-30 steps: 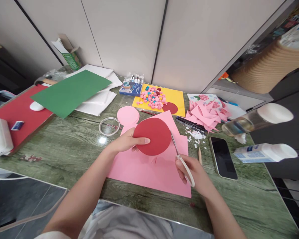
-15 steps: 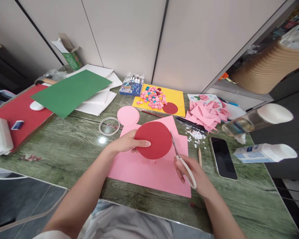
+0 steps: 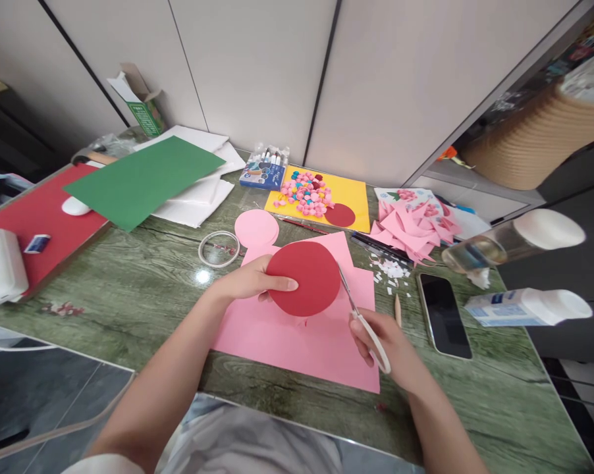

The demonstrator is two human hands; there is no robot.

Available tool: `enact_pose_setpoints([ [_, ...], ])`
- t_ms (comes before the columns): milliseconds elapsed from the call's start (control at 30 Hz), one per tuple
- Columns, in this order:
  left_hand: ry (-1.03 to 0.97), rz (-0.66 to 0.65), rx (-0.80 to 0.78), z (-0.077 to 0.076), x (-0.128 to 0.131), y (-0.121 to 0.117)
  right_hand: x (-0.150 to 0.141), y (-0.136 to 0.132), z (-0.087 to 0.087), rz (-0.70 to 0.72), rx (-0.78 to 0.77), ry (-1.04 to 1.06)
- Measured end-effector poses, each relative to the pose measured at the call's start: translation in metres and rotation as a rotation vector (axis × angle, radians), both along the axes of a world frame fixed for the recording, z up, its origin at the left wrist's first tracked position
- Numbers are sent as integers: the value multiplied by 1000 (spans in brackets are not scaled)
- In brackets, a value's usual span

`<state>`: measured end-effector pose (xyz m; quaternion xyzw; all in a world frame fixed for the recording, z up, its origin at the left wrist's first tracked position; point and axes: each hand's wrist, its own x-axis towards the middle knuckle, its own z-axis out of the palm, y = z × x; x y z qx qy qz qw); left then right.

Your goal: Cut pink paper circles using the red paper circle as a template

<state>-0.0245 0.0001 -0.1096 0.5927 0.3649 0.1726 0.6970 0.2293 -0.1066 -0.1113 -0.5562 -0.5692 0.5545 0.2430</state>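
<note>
A red paper circle [image 3: 309, 280] is pinched at its left edge by my left hand [image 3: 265, 282], thumb on top and fingers underneath. My right hand [image 3: 378, 339] is closed around the white handles of a pair of scissors [image 3: 369, 329]. The scissor blades point up and to the left, at the right edge of the circle; whether they touch the paper I cannot tell. Below both hands lie sheets of pink paper [image 3: 277, 342]. Pink paper circles [image 3: 256, 228] rest just beyond my left hand.
Beyond the hands, a yellow sheet [image 3: 353, 191] carries small pom-pom-like balls [image 3: 307, 192] and another red circle [image 3: 340, 214]. At right are pink scraps [image 3: 410, 224], white paper bits [image 3: 390, 268], a phone [image 3: 444, 315] and a bottle [image 3: 524, 307]. A tape roll [image 3: 218, 263] and green sheet [image 3: 146, 181] lie left.
The scissors and my right hand have shifted very slightly to the right, away from the red circle. My left hand keeps its pinch on the circle. The camera view has shifted a little.
</note>
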Motion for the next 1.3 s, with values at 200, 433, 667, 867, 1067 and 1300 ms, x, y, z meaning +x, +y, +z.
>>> enact_pose_setpoints([
  [200, -3, 2, -26, 1, -2, 0, 2, 0, 1, 2, -22, -18],
  [433, -5, -66, -31, -2, -5, 1, 2, -1, 1, 38, -34, 34],
  [667, -2, -134, -48, -2, -5, 0, 0, -2, 1, 54, -8, 74],
  [867, 4, -115, -55, -4, -6, 1, 0, -3, 0, 60, 13, 42],
  [1067, -2, -122, -64, -2, -6, 1, -2, -2, 3, 47, -7, 15],
  [1300, -14, -132, -73, -1, -7, 1, 2, -3, 6, 36, -65, -16],
])
